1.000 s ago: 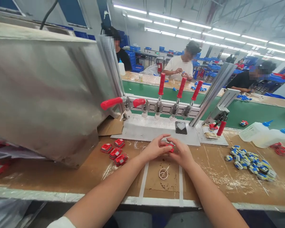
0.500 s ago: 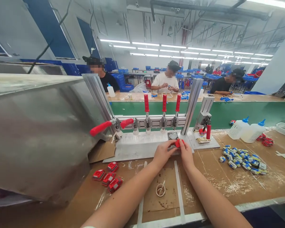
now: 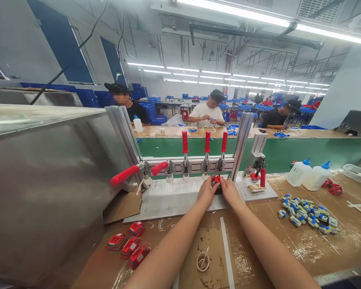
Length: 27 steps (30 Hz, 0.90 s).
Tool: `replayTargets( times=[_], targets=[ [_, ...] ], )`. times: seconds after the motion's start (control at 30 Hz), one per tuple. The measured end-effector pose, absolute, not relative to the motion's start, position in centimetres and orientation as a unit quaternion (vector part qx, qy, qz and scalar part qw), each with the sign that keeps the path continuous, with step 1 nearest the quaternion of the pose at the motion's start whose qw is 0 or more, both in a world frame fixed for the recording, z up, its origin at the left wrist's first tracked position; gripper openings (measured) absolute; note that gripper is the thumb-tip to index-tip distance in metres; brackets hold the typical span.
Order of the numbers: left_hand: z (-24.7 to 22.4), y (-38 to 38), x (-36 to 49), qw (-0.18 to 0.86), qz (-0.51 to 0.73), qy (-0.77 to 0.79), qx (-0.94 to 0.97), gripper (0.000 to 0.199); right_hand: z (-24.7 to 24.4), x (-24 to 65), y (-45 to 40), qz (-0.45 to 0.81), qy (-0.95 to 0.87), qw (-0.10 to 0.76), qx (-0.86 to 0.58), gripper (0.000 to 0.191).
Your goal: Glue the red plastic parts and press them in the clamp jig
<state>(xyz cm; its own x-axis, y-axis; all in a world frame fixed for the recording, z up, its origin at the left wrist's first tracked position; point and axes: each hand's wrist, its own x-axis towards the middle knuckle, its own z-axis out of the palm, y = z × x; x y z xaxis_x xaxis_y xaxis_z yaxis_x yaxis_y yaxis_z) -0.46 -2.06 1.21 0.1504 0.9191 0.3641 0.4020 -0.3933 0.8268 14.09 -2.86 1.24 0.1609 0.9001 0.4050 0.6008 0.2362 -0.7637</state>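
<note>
Brown workbench [image 3: 267, 228], left hand [image 3: 207, 192] and right hand [image 3: 230, 192] half-closed around red part [image 3: 217, 179]

1. The 1 camera, head-worn, looks forward and down over the glossy brown work surface [image 3: 333, 253] from its near edge.
2. A large grey box-shaped metal housing [image 3: 48, 192] stands close to the lens, toward the left edge.
3. The bare left hand [image 3: 207, 192] and bare right hand [image 3: 230, 192] appear farther off, mid-view.
4. Past the far edge, sight carries over the long green panel [image 3: 282, 156] into the room.
</note>
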Motion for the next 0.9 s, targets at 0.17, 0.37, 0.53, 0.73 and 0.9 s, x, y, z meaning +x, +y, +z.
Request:
replayTargets(
  times=[0.17, 0.37, 0.53, 0.73, 0.9],
  targets=[
    [1.4, -1.3, -0.2, 0.297, 0.436, 0.486, 0.697, 0.030, 5.6, 15.3, -4.2, 0.081, -0.608, 0.542, -0.575, 0.051],
    [1.1, -1.1, 0.0, 0.280, 0.397, 0.513, 0.707, 0.032, 17.9, 15.1, -1.2, 0.100, -0.623, 0.646, -0.430, 0.057],
    [1.3, -1.2, 0.1, 0.262, 0.383, 0.522, 0.716, 0.032, 20.4, 14.2, -2.6, 0.100, -0.672, 0.612, -0.405, 0.030],
    [1.6, -1.3, 0.4, 0.251, 0.389, 0.532, 0.709, 0.031, 15.7, 13.4, -8.4, 0.081, -0.673, 0.636, -0.369, 0.017],
    [1.7, -1.4, 0.4, 0.248, 0.384, 0.536, 0.710, 0.035, 12.5, 13.2, -8.7, 0.055, -0.684, 0.650, -0.325, 0.013]
  ],
)
